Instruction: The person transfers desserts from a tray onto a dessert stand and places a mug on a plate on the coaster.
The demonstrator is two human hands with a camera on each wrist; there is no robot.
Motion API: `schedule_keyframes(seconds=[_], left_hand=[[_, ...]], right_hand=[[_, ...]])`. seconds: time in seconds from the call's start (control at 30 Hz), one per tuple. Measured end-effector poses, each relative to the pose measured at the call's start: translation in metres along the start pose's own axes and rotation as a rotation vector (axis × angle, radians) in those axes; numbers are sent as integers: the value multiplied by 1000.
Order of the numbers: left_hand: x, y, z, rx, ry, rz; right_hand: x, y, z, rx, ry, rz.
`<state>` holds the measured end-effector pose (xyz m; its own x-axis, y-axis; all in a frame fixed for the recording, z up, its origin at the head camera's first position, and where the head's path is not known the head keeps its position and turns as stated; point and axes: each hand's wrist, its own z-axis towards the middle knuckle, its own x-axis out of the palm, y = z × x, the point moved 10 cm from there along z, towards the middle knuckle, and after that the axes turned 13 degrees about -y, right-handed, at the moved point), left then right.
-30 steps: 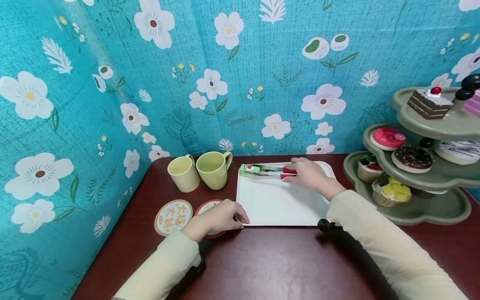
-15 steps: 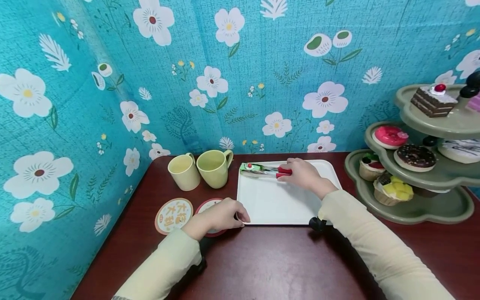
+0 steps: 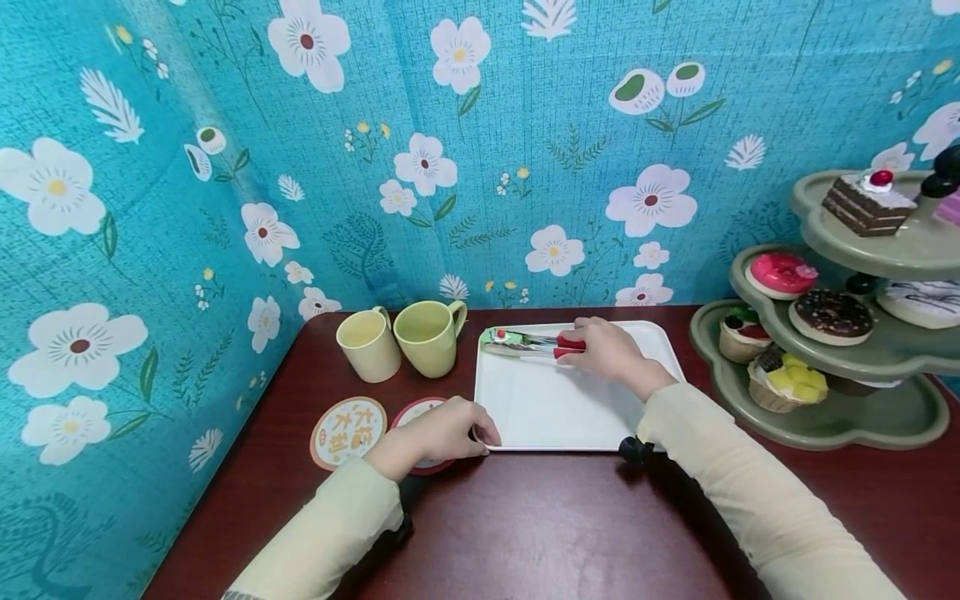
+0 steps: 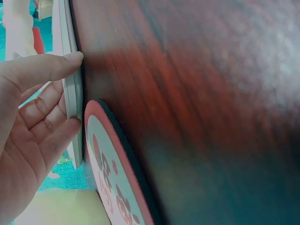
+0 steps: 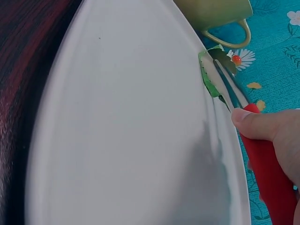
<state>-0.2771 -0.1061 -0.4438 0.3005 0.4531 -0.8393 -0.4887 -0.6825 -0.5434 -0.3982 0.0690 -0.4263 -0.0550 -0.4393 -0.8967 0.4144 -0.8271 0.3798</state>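
Observation:
My right hand grips the red handles of metal tongs over the back of a white rectangular tray. The tong tips lie on both sides of a small green cake topped with a red berry, at the tray's back left corner. In the right wrist view, one tong arm partly hides the cake, and the thumb presses along the red handle. At the front left corner, my left hand pinches the tray's rim between thumb and fingers, as the left wrist view shows.
Two yellow mugs stand left of the tray. Two round coasters lie in front of them, one partly under my left hand. At the right, a green tiered stand holds cakes, donuts and cupcakes. A floral cloth hangs behind.
My right hand has shifted slightly left, bringing the tong tips further along the green cake's sides. My left hand has stayed on the tray's corner.

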Motion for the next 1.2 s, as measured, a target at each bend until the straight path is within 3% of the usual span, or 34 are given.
schedule_keyframes(seconds=[0.8,1.2], left_hand=[[0,-2,-2,7,-20,-19],[1,-2,-1,13,-21,-4]], right_hand=[[-60,-7,-35,-82,-73,-87],[-85,-12,-63,-125,-102,-153]])
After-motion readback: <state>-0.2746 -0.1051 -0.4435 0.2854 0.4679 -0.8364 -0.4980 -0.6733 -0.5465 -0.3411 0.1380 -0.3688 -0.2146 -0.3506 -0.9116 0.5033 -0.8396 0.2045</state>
